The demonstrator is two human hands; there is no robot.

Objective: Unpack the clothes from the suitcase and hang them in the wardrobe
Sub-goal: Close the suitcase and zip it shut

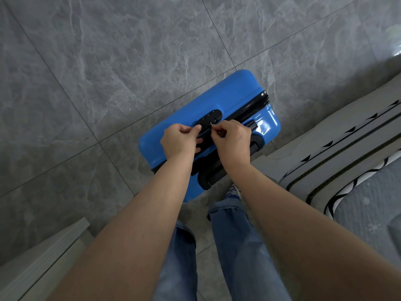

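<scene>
Two hands work at the closed blue suitcase (195,101), which stands on the grey tiled floor (86,72) directly in front of the person, close to the corner of a bed (347,148) at the right edge of the view.

1. Suitcase. The shell is shut; its black zipper band (263,101) runs along the seam between the two halves. A black combination lock (209,118) is set into the upward-facing side, next to the seam. Black wheels (213,177) show at the end nearest the person.

2. Left hand (179,140). The fingers are curled, with the thumb pressed on the lock housing and the other fingers wrapped against the black band below it.

3. Right hand (233,137). Thumb and forefinger pinch a small metal zipper pull (211,124) at the lock. The remaining fingers are curled in.

4. Surroundings. The person's legs in blue jeans (234,246) stand just behind the suitcase, and one patterned shoe (234,191) is visible beside the wheels. The bed carries grey bedding with black striped trim. A pale moulded edge (43,253) occupies the lower left corner of the view; what it belongs to cannot be told.
</scene>
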